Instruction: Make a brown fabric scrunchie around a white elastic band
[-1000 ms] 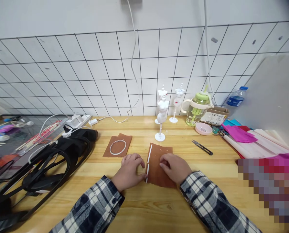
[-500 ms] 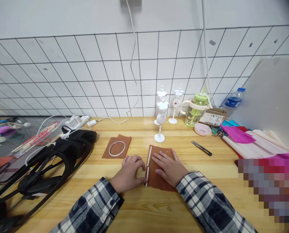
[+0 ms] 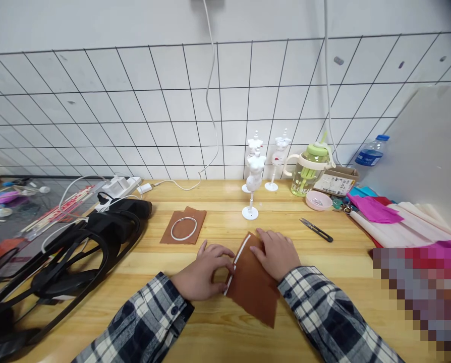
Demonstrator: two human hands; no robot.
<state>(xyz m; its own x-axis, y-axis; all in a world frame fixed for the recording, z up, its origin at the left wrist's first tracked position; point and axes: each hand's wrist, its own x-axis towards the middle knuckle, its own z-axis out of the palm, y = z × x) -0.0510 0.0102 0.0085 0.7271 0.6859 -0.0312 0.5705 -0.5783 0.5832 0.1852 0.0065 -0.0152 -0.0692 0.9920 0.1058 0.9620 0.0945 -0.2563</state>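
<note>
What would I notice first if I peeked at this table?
Probably the two hands in the middle: the left hand pinches the white-striped edge of a brown cloth piece while the right hand presses flat on it. Behind them stand little white dress forms, and at the left lies a second brown piece with a white ring on it.

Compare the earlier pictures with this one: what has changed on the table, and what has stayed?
The brown fabric piece has been turned askew, its white strip now slanting. The left hand pinches that edge; the right hand presses on top. The small mannequin and scissors stayed put.
</note>
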